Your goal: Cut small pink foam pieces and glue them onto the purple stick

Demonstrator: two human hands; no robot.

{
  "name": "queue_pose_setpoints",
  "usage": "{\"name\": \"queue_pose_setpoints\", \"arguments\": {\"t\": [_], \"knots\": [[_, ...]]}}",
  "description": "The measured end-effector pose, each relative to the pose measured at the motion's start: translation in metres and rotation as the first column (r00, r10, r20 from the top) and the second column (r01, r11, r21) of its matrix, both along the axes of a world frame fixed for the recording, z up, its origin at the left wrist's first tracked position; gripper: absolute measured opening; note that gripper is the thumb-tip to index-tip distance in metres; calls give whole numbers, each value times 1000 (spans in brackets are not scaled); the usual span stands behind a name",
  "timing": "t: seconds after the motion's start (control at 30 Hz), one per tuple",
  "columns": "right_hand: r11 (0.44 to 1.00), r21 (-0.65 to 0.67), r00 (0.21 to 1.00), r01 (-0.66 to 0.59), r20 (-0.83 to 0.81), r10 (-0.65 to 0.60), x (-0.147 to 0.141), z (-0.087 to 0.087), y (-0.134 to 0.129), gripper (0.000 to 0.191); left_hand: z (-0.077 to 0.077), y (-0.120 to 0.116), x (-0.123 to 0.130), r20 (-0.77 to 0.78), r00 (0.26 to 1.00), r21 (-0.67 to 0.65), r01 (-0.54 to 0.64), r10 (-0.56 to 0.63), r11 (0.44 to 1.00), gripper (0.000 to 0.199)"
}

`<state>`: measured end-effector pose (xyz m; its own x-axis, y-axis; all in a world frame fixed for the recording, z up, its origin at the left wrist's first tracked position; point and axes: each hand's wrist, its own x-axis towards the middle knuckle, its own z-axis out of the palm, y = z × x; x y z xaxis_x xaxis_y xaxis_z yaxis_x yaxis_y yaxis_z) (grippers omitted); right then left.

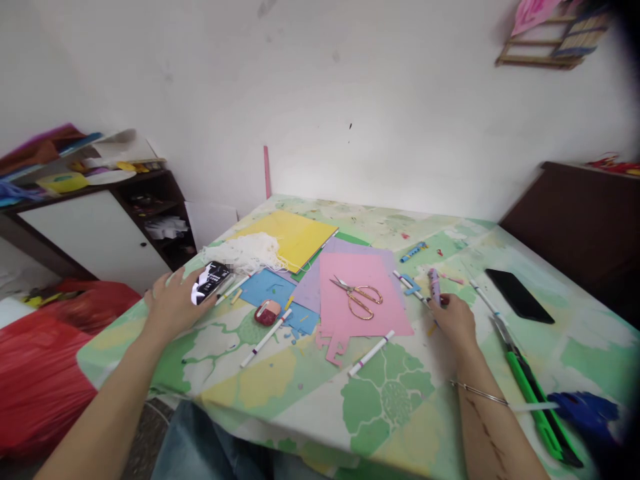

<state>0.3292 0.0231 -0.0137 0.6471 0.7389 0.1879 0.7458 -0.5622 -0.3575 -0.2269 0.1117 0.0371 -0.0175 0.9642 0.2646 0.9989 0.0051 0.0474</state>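
At the left of the table, my left hand (173,300) has its fingers spread beside a black and white packet (211,281), its thumb at the packet's lower edge. My right hand (454,319) is closed round the lower end of a small purple rolled piece (435,285), which stands upright. Between the hands, gold-handled scissors (361,294) lie on pink paper (345,267). A blue paper piece (410,285) rests on a marker left of my right hand. Two white markers (371,354) (266,338) lie nearer the front, with a red and pink case (267,312) behind the left one.
White string (245,251) and a yellow sheet (300,233) lie at the back left of the table. A black phone (520,295) and a green cutter (537,400) lie on the right. Red plastic bags (45,373) stand left of the table.
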Motion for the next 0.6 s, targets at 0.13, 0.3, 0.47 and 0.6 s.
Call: {"name": "queue_pose_setpoints", "arguments": {"t": [0.13, 0.3, 0.47, 0.6], "knots": [[1000, -4, 1000, 6, -2, -6, -1, 1, 0, 42, -8, -3, 9, -65, 997, 48, 56, -53, 997, 59], [1000, -7, 1000, 5, -7, -5, 0, 1, 0, 41, -13, -1, 20, -89, 991, 61, 108, -102, 992, 55], [1000, 1, 1000, 4, -5, -4, 1, 0, 1, 40, -14, 1, 23, -90, 994, 63, 68, -62, 996, 60], [1000, 5, 1000, 1, -1, -1, 1, -1, 1, 39, -14, 2, 24, -69, 995, 66, 78, -74, 995, 62]]}}
